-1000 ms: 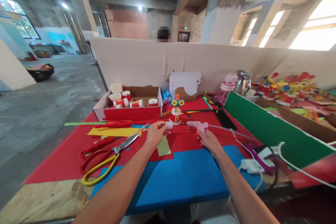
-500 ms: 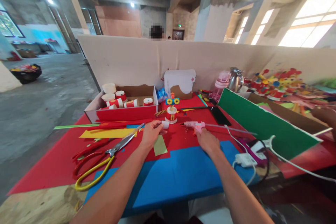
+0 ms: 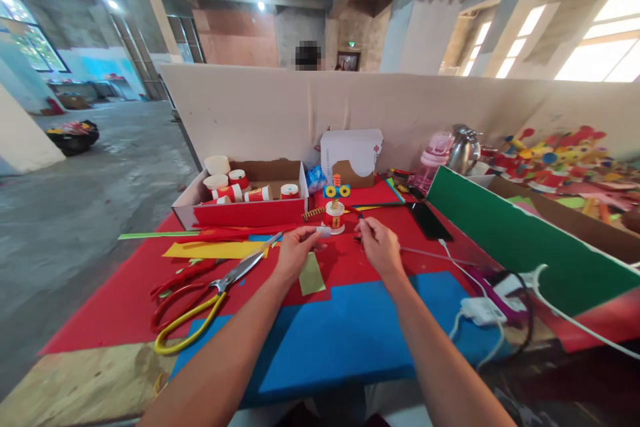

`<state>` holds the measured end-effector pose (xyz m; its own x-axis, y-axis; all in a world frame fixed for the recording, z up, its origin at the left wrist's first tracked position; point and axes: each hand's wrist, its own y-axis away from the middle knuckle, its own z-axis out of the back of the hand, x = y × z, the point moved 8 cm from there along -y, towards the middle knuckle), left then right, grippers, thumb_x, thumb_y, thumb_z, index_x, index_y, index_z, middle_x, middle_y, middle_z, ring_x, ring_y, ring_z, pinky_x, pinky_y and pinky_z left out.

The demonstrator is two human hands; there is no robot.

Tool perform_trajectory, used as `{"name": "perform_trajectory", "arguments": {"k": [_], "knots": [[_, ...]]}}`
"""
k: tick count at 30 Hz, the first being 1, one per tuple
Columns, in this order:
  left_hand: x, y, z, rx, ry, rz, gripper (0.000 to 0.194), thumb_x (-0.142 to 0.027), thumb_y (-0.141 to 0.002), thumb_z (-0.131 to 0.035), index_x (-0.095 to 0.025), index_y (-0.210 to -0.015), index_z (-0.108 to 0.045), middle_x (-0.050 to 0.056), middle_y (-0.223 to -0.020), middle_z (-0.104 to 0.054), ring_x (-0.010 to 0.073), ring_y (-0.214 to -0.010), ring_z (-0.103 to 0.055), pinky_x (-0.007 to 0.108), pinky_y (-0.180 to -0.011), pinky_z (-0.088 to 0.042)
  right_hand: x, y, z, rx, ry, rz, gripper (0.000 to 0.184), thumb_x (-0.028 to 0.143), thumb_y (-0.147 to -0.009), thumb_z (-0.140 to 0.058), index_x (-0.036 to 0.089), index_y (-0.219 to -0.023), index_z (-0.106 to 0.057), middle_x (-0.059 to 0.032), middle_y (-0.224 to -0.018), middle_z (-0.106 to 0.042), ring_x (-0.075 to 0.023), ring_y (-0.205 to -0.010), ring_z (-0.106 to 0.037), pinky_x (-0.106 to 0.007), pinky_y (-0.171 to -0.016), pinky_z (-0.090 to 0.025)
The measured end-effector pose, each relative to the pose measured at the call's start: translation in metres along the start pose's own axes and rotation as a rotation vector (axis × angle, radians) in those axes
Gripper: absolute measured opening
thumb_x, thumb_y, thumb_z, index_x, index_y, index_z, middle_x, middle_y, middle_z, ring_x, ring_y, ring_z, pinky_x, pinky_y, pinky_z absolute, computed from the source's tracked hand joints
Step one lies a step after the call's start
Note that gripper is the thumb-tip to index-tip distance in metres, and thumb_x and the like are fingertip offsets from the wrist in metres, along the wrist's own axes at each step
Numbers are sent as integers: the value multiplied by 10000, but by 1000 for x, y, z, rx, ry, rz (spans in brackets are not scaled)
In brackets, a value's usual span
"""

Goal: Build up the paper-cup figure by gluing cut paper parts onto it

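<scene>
The left hand (image 3: 295, 257) is gripping a small white cylindrical piece (image 3: 324, 231), just on the near side of a red-and-white cup figure with round yellow eyes (image 3: 335, 216), which is standing upright mid-tabletop (image 3: 110, 307). The right hand (image 3: 381, 247) is keeping its fingers curled, right of the figure; I cannot tell whether it is gripping something.

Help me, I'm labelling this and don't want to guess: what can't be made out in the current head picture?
All in the head view:
Glue gun: body mostly hidden behind the right hand.
White piece: left end covered by the left hand.
Small figure: label writing too small to read.
Far person: body hidden by the partition.
</scene>
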<state>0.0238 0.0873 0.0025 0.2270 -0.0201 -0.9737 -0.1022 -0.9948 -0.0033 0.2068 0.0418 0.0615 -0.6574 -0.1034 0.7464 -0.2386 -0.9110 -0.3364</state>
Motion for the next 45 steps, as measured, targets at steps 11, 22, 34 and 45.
{"name": "perform_trajectory", "arguments": {"k": [11,22,34,45], "knots": [[2,-2,6,-55,-61,-52,234,-312,-595,-746,-143,-752,-710,-16,-632,-648,80,-522,-511,196,-517,-421,-9,14,-75,280,-893,-165,361,425,-638,-726,209,-887,-582,42,-662,-595,-97,-520,-513,-226,-516,-441],[-5,-2,6,-26,-15,-43,250,-274,-614,-727,-153,-811,-631,-42,-600,-603,67,-465,-508,176,-444,-415,-28,6,-71,195,-1044,-284,347,403,-579,-789,179,-784,-620,30,-620,-639,-96,-567,-573,-215,-584,-454],[8,0,-1,38,90,96,387,-453,-594,-757,-148,-743,-573,-49,-483,-563,73,-379,-509,156,-358,-331,-12,12,-83,322,-1016,-199,337,444,-563,-805,192,-699,-627,22,-632,-657,-121,-578,-595,-260,-640,-487],[2,-3,6,-41,-99,-41,152,-239,-671,-675,-135,-782,-684,-8,-572,-650,100,-462,-559,220,-489,-470,-26,15,-84,332,-859,-298,339,419,-558,-797,172,-729,-641,31,-620,-638,-94,-535,-574,-211,-519,-452]]}}
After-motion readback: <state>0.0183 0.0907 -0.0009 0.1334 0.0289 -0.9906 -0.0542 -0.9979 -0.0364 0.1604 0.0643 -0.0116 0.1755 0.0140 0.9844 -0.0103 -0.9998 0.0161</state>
